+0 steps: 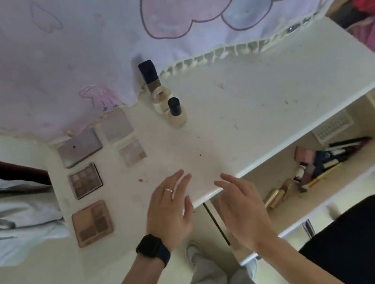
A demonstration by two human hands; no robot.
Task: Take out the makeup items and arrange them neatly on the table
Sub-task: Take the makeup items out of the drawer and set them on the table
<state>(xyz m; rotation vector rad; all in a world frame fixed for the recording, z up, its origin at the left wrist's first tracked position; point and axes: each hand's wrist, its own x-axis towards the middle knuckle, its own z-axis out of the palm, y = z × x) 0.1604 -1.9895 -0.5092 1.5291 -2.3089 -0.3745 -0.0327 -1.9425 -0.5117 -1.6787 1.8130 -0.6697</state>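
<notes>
Left grip [169, 204] and right grip [241, 204] open, empty, at surface's [250, 106] front edge; remaining pencils and tubes [321, 164] in drawer [273, 172] beyond right grip, lying along that edge.

The white, smooth, matt surface [248, 97] is speckled with stains. The lilac printed curtain [67, 50] is cloth. The gold lipstick tubes [275, 195] appear glossy metal.

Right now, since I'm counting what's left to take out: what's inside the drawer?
Gold tubes, a pink compact, dark pencils, a small bottle and a white basket. The tabletop covers part of the drawer, so more may lie there.
</notes>
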